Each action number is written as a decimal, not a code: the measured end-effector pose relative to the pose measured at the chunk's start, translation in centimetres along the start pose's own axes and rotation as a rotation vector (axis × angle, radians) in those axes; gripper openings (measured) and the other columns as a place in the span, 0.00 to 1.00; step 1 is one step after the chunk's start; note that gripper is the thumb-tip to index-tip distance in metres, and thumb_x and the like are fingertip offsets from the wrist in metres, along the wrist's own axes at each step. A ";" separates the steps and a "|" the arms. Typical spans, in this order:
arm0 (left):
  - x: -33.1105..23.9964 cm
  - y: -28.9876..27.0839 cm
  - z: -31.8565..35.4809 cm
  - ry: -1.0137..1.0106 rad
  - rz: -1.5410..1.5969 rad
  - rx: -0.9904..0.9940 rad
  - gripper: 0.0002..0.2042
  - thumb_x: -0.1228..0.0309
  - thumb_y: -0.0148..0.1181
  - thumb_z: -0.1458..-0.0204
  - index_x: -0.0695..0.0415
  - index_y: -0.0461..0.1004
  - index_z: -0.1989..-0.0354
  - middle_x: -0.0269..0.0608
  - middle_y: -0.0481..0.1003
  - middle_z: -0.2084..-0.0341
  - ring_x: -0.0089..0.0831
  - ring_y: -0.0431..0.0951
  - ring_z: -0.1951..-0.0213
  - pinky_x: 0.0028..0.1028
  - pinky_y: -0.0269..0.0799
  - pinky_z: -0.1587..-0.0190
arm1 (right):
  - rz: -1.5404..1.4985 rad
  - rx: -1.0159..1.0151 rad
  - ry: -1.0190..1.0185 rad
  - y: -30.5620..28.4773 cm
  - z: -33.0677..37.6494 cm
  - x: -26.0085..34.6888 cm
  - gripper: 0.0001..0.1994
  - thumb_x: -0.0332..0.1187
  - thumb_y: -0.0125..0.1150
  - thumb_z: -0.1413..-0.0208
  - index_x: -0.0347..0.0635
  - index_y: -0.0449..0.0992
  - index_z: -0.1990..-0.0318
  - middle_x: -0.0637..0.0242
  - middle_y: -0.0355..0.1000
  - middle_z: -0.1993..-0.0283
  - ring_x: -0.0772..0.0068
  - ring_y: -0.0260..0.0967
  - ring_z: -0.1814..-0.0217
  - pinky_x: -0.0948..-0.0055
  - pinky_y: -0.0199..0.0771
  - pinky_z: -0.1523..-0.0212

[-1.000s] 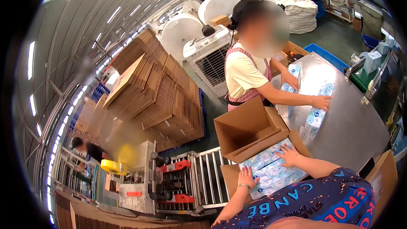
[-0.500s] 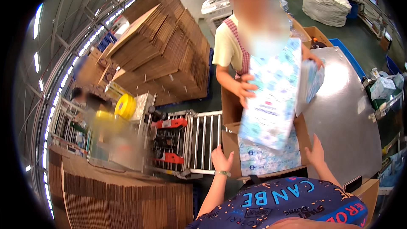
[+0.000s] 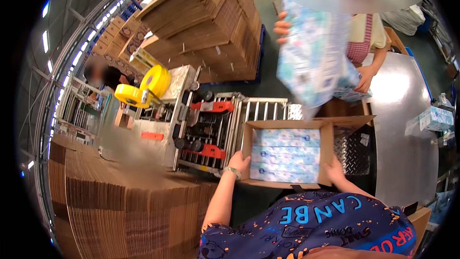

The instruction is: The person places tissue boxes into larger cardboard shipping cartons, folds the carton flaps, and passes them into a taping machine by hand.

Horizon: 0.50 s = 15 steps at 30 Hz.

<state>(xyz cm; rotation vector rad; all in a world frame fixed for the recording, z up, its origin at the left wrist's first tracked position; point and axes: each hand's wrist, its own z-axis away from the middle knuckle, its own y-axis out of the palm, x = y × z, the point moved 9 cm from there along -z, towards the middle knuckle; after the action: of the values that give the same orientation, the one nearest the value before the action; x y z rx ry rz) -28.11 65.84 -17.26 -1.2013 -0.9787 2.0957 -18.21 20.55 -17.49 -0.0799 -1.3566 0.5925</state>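
In front of me, an open cardboard box [image 3: 327, 149] holds blue-and-white printed packs [image 3: 286, 156] lying in rows. My left hand [image 3: 239, 161] presses against its left wall, and my right hand [image 3: 335, 170] is on the right wall; between them they hold the box. Some of my fingers are hidden by its sides. Across from me a person's hand [image 3: 282, 28] has a large blue-and-white pack [image 3: 311, 52] raised above the far side of the box, blurred by motion. That person's other hand [image 3: 366, 78] touches another pack over a second open box.
A roller conveyor [image 3: 262, 109] lies to the left, beside a taping machine with yellow tape rolls [image 3: 155, 80]. Stacked flat cardboard [image 3: 143, 211] stands near left, and a taller stack [image 3: 215, 33] behind. A metal table [image 3: 405, 129] is on the right. Another person is at far left.
My hands have gone from held apart beside the box to touching its side walls. The co-worker's large pack has been lifted off the packs in the box. The view has shifted.
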 end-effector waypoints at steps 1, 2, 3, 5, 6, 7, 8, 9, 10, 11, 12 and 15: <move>-3.3 -1.4 0.2 0.119 0.198 0.093 0.39 0.53 0.67 0.48 0.69 0.61 0.36 0.66 0.70 0.43 0.55 0.71 0.41 0.40 0.67 0.39 | -0.004 -0.035 -0.136 2.5 -0.2 3.2 0.36 0.32 0.57 0.43 0.38 0.51 0.27 0.43 0.59 0.30 0.45 0.59 0.29 0.60 0.59 0.31; -1.0 -0.5 0.8 0.096 0.264 0.203 0.44 0.50 0.68 0.49 0.71 0.56 0.34 0.68 0.65 0.39 0.53 0.65 0.36 0.38 0.62 0.35 | 0.037 0.024 -0.204 6.5 -0.3 5.7 0.39 0.37 0.58 0.41 0.38 0.47 0.26 0.43 0.50 0.26 0.46 0.50 0.25 0.56 0.52 0.28; 0.6 0.6 1.0 0.086 0.328 0.316 0.50 0.46 0.68 0.51 0.73 0.51 0.32 0.69 0.59 0.34 0.51 0.59 0.31 0.37 0.56 0.31 | 0.077 0.068 -0.274 9.7 -0.6 7.7 0.42 0.42 0.58 0.40 0.37 0.42 0.25 0.43 0.42 0.22 0.46 0.42 0.21 0.52 0.45 0.25; -3.4 0.9 3.9 0.049 0.168 0.684 0.64 0.35 0.68 0.58 0.74 0.40 0.28 0.69 0.42 0.28 0.50 0.45 0.26 0.38 0.46 0.27 | 0.488 0.277 -0.324 14.6 -2.2 10.5 0.43 0.52 0.54 0.39 0.38 0.43 0.25 0.46 0.38 0.21 0.50 0.35 0.19 0.46 0.37 0.24; -1.7 2.9 5.5 0.165 -0.045 0.772 0.63 0.34 0.68 0.59 0.74 0.44 0.29 0.68 0.46 0.29 0.50 0.48 0.27 0.38 0.47 0.27 | 0.688 0.402 -0.379 17.0 -2.4 11.7 0.44 0.56 0.52 0.39 0.38 0.44 0.25 0.47 0.36 0.20 0.52 0.32 0.18 0.42 0.32 0.24; -0.8 5.3 6.6 0.301 -0.270 0.870 0.62 0.33 0.68 0.60 0.74 0.49 0.30 0.67 0.49 0.30 0.50 0.51 0.28 0.39 0.48 0.28 | 0.935 0.550 -0.475 19.5 -3.4 9.0 0.46 0.66 0.45 0.40 0.42 0.45 0.24 0.51 0.36 0.20 0.57 0.29 0.17 0.37 0.26 0.24; -1.3 5.9 6.3 0.313 -0.240 0.869 0.60 0.35 0.70 0.61 0.73 0.53 0.32 0.66 0.53 0.31 0.50 0.54 0.29 0.39 0.50 0.29 | 0.987 0.628 -0.507 20.3 -4.2 7.7 0.46 0.67 0.44 0.41 0.43 0.46 0.24 0.53 0.36 0.19 0.58 0.29 0.17 0.38 0.26 0.24; -2.3 5.8 5.5 0.325 -0.214 0.860 0.57 0.37 0.72 0.62 0.72 0.56 0.33 0.65 0.57 0.33 0.50 0.58 0.31 0.40 0.53 0.29 | 1.038 0.703 -0.544 20.8 -5.1 7.3 0.46 0.68 0.44 0.42 0.45 0.48 0.24 0.55 0.36 0.19 0.58 0.30 0.17 0.38 0.26 0.24; -3.1 5.2 4.7 0.332 -0.185 0.850 0.55 0.38 0.73 0.63 0.71 0.60 0.34 0.63 0.62 0.35 0.50 0.61 0.32 0.40 0.55 0.30 | 0.921 0.833 -0.395 21.1 -6.7 7.6 0.46 0.67 0.47 0.42 0.46 0.48 0.24 0.55 0.36 0.19 0.58 0.29 0.17 0.37 0.26 0.24; -4.8 3.5 2.5 0.274 0.153 0.811 0.49 0.44 0.78 0.65 0.66 0.67 0.38 0.58 0.72 0.43 0.48 0.72 0.40 0.39 0.64 0.36 | 0.801 0.952 -0.237 21.1 -8.2 8.5 0.47 0.66 0.49 0.43 0.47 0.48 0.24 0.55 0.37 0.19 0.58 0.29 0.17 0.37 0.26 0.24; -2.7 3.5 -0.3 0.157 0.294 0.693 0.47 0.45 0.80 0.69 0.60 0.71 0.40 0.50 0.76 0.48 0.45 0.76 0.46 0.40 0.70 0.41 | 0.684 1.078 -0.089 21.7 -7.9 8.7 0.47 0.66 0.52 0.44 0.48 0.49 0.24 0.55 0.37 0.19 0.58 0.29 0.17 0.37 0.26 0.24; -6.7 -0.1 -4.1 0.285 -0.518 -0.011 0.60 0.45 0.80 0.74 0.55 0.55 0.29 0.54 0.51 0.28 0.49 0.50 0.27 0.46 0.48 0.28 | 0.863 0.668 -0.390 19.4 -9.2 7.7 0.50 0.61 0.62 0.49 0.48 0.48 0.25 0.56 0.39 0.20 0.58 0.30 0.17 0.38 0.27 0.24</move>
<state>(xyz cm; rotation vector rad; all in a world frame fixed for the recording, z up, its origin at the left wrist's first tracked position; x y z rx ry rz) -21.37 62.37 -15.25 -1.0718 -1.0328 1.4753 -15.76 43.13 -20.27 0.0006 -1.3961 1.8383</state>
